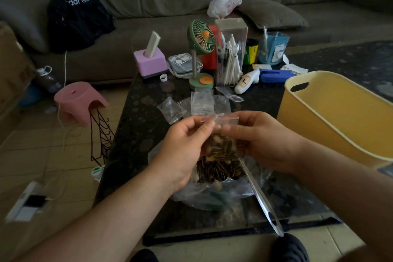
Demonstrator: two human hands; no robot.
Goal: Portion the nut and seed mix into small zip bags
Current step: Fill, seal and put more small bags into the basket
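Both hands hold one small zip bag (221,144) up over the dark table (136,134). The left hand (185,147) and right hand (265,136) pinch its top strip. Seeds fill it. Below sits the big bag of mix (219,176).

Tub (331,117) right of fan (201,37) on table (140,134).

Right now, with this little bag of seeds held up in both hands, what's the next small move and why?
Probably press the zip strip shut from end to end. The small bag already holds a portion of nuts and seeds, and the left hand and right hand pinch it near the top over the big bag of mix. Whether it is sealed can't be told.
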